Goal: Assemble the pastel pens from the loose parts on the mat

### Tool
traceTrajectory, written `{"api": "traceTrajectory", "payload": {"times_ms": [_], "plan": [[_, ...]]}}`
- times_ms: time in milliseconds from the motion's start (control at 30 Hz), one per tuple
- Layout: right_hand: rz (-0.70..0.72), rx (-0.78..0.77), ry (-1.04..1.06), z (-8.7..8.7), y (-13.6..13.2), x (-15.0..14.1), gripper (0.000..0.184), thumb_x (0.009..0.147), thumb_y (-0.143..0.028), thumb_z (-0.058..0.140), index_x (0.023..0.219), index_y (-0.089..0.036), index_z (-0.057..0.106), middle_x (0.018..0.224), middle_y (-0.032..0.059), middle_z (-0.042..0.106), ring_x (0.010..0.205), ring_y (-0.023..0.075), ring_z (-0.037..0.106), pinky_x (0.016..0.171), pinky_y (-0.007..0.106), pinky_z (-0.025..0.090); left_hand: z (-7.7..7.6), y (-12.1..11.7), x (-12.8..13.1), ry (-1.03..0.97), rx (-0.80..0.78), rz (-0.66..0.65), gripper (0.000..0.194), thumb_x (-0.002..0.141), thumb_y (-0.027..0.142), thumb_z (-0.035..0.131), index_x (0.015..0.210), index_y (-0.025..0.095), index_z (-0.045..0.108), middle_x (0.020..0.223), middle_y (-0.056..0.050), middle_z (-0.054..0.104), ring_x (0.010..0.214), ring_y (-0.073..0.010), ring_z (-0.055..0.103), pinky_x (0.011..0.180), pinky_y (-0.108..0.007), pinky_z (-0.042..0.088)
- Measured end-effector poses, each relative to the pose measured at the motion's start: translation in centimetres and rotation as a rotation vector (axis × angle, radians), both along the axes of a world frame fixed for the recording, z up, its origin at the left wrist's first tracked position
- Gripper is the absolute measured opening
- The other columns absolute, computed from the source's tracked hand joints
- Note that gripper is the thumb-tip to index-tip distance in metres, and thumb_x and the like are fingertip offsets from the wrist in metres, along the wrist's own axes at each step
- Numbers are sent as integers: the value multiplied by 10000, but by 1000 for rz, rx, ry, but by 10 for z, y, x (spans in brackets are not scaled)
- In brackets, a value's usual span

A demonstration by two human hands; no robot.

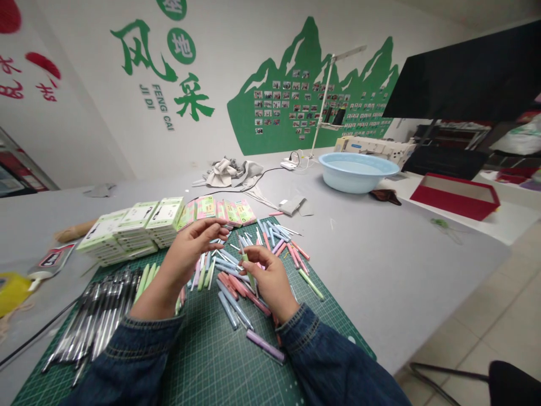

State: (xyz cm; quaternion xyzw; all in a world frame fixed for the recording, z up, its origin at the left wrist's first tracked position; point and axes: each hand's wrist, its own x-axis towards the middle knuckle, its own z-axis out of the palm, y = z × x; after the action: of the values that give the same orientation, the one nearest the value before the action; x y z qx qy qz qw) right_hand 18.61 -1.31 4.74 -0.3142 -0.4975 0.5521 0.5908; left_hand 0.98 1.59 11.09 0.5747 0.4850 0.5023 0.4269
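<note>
From the head view, the right hand (270,276) has a clenched grip, pinching one green pen (248,270) upright between its fingers. The left hand (190,254) hangs just beside it, its grip half open with nothing visible inside. Below them, dozens of loose pastel pens (274,248) lie scattered on a green cutting mat (203,361) on the counter (380,270). Beyond lie three stacks of green packets (137,225) and about four pink packets (215,210); a row of black pens (93,316) sits left.
</note>
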Motion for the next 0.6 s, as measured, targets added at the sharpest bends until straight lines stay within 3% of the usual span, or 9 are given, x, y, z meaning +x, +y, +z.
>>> {"api": "traceTrajectory", "payload": {"times_ms": [67,133,200,233,400,600], "plan": [[-17,0,-29,1,0,1,218,720,-151,631,925,-198,690,799,5,641,702,163,620,658,302,540,-5,8,-21,247,7,173,363,778,441,594,1015,177,671,904,-93,704,870,-249,648,689,-318,509],[-27,-5,-42,1,1,2,210,720,-157,638,920,-201,688,797,0,639,672,153,623,663,296,525,-14,15,-40,734,-36,329,265,740,385,601,872,180,704,864,-94,718,833,-260,643,694,-320,478],[-28,-9,-42,1,1,3,200,723,-166,642,915,-203,683,796,-2,638,665,152,625,661,293,517,-26,20,-54,1098,-109,348,212,742,323,559,816,197,712,869,-93,729,851,-260,644,716,-312,450],[-28,-10,-42,0,1,3,198,726,-170,641,917,-204,681,797,-2,639,665,152,625,662,293,515,-32,21,-58,1172,-141,346,200,733,303,551,788,199,713,857,-98,731,848,-261,646,707,-306,442],[-41,-9,-63,-1,1,4,210,731,-174,639,935,-204,677,823,10,654,685,161,624,690,313,519,-52,21,-64,1262,-244,339,152,675,239,551,686,221,702,818,-108,730,835,-274,656,670,-294,437],[-53,22,-59,1,1,5,194,742,-171,627,926,-206,680,824,17,642,769,180,612,684,316,540,-55,22,-66,1323,-338,262,167,658,320,591,701,218,716,857,-123,733,815,-284,669,664,-302,452]]}}
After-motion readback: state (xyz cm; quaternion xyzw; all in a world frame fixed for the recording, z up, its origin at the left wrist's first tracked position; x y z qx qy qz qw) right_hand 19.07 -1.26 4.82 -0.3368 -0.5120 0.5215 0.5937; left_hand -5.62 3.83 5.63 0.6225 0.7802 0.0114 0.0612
